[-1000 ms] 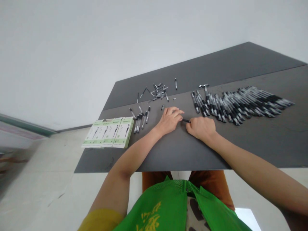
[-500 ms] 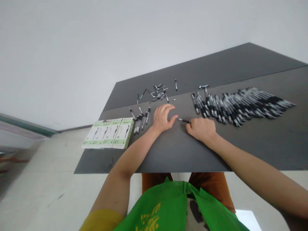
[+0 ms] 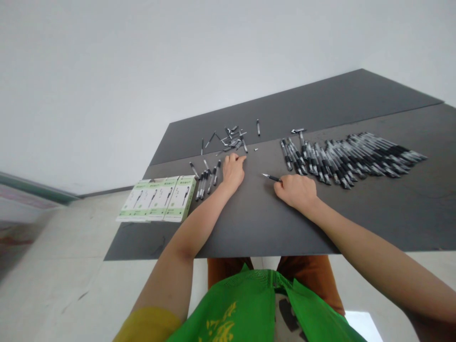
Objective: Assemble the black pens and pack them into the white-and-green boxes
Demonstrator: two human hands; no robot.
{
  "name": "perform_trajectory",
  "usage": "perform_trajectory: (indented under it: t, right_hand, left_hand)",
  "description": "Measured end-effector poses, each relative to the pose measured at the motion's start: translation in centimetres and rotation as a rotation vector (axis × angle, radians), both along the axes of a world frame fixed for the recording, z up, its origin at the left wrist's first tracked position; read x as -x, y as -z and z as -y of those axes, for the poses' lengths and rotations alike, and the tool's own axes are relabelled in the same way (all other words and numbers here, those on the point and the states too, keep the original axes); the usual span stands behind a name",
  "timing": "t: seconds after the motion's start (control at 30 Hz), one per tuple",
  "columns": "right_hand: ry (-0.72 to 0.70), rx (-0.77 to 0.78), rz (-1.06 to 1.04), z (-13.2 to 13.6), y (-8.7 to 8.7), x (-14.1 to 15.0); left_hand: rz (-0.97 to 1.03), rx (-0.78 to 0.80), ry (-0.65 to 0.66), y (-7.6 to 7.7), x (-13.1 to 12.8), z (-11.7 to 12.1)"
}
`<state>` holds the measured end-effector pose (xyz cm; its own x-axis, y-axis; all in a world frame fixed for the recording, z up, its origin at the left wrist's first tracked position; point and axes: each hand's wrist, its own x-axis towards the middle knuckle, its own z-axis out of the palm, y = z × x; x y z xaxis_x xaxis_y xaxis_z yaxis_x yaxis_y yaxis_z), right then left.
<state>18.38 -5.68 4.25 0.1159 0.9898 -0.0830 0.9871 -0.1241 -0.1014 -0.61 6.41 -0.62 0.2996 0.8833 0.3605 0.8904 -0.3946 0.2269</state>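
My right hand (image 3: 295,191) rests on the dark table (image 3: 249,223), closed around a black pen (image 3: 270,178) whose bare tip points left. My left hand (image 3: 233,170) reaches forward with fingers stretched toward a small piece on the table near a scatter of pen parts and caps (image 3: 233,137). Whether the fingertips touch that piece I cannot tell. A few pens (image 3: 206,178) lie just left of my left hand.
A long row of several assembled black pens (image 3: 349,154) lies to the right. Green and white pen boxes (image 3: 158,204) sit at the table's left front corner. A white wall stands behind the table; light floor lies to the left.
My left hand let go of the pen's tip end and moved forward and left toward the scattered parts. My right hand has kept the pen in place.
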Motion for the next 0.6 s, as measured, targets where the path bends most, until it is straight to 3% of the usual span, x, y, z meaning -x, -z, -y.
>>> perform_trajectory:
  t: [0.2, 0.47, 0.6]
  right_hand:
    - [0.027, -0.003, -0.021, 0.1, -0.2, -0.1]
    - [0.018, -0.070, -0.076, 0.2, 0.2, -0.3]
    - [0.052, -0.076, -0.018, 0.0, 0.6, -0.4]
  left_hand:
    - [0.138, -0.023, 0.007, 0.7, 0.1, -0.3]
    - [0.132, -0.115, -0.137, -0.4, -0.4, 2.0]
    - [0.388, 0.008, -0.119, 0.2, -0.1, 2.2]
